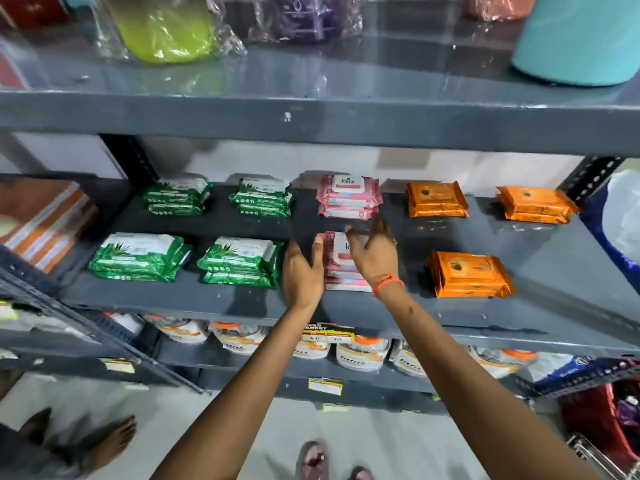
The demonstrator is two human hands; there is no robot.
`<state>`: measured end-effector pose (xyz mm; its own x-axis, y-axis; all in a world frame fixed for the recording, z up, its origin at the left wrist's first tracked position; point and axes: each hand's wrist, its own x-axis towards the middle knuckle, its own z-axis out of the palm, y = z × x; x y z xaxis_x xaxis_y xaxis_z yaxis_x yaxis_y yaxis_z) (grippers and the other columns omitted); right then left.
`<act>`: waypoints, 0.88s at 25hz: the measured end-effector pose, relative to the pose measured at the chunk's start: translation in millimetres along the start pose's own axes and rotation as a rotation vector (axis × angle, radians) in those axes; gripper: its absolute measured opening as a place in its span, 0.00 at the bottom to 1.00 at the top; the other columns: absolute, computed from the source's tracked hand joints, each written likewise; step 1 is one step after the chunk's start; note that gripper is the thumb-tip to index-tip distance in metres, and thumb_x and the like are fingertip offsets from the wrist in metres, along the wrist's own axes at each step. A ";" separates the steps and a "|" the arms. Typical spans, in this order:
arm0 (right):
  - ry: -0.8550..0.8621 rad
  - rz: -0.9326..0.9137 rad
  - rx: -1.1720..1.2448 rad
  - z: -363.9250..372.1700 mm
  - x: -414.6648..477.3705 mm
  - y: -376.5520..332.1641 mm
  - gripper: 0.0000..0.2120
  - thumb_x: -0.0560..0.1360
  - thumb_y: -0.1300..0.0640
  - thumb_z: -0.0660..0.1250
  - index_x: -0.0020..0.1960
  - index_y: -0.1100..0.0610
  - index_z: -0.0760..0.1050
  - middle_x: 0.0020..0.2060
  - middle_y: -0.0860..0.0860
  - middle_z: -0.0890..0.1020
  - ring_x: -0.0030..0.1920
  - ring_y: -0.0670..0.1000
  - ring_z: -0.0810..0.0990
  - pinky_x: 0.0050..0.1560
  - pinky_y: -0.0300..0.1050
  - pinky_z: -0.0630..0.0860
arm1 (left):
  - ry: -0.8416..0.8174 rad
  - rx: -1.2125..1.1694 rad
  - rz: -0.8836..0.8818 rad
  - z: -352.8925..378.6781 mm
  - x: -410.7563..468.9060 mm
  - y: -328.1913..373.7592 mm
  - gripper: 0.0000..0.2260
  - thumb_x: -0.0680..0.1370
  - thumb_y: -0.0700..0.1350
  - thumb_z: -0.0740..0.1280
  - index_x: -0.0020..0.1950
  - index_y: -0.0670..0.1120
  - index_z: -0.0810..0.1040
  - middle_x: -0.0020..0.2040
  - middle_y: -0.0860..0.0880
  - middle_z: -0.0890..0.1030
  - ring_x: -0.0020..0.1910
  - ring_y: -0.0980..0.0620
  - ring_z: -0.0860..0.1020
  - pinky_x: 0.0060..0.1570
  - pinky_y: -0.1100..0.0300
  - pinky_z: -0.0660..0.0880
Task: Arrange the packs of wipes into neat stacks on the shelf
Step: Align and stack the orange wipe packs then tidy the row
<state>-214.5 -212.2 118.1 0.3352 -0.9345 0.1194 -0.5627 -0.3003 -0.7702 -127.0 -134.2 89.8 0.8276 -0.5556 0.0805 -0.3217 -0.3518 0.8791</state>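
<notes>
We are standing at the grey shelf (242,303) with both hands out over the front pink stack (341,271), dead centre. Our left hand (303,271) is sitting at the stack's 9 o'clock edge, fingers loose and spread, thumb touching or nearly touching the top pack. Our right hand (375,252) is hovering at its 3 o'clock side, fingers splayed, gripping nothing.

We are judging these packs soft, light and slippery in film wrap; squeezing from both long edges looks safest, since a top-only pinch may slide packs apart.

Farther out: green stacks (138,258) at 9 o'clock, an orange stack (469,273) at 3 o'clock. Toward 12 o'clock, the rear pink stack (348,197) is sitting squared.
</notes>
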 end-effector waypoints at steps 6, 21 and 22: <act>-0.187 -0.224 0.005 54.4 -19.2 -55.2 0.26 0.77 0.53 0.64 0.70 0.65 0.64 0.60 0.65 0.77 0.59 0.63 0.76 0.56 0.50 0.73 | 0.297 0.249 0.087 -69.1 38.6 -36.9 0.28 0.78 0.55 0.61 0.70 0.36 0.64 0.68 0.36 0.72 0.68 0.39 0.69 0.72 0.44 0.53; -0.440 0.233 0.005 148.0 -33.3 -82.6 0.34 0.79 0.49 0.59 0.76 0.62 0.48 0.72 0.64 0.62 0.71 0.64 0.64 0.71 0.54 0.65 | -0.047 -0.019 -0.288 -113.8 81.4 -103.0 0.34 0.77 0.56 0.64 0.72 0.35 0.58 0.69 0.33 0.69 0.66 0.36 0.70 0.63 0.47 0.70; -0.431 0.243 -0.003 147.9 -35.2 -84.5 0.33 0.79 0.49 0.59 0.76 0.62 0.49 0.72 0.64 0.62 0.70 0.65 0.65 0.71 0.55 0.65 | -0.053 -0.023 -0.296 -113.9 81.4 -100.6 0.34 0.77 0.56 0.64 0.72 0.35 0.58 0.69 0.33 0.69 0.66 0.36 0.70 0.62 0.47 0.69</act>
<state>-67.0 -125.7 86.3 0.4756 -0.8136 -0.3345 -0.6657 -0.0843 -0.7414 25.2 -58.2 61.4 0.8586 -0.4699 -0.2049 -0.0591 -0.4878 0.8710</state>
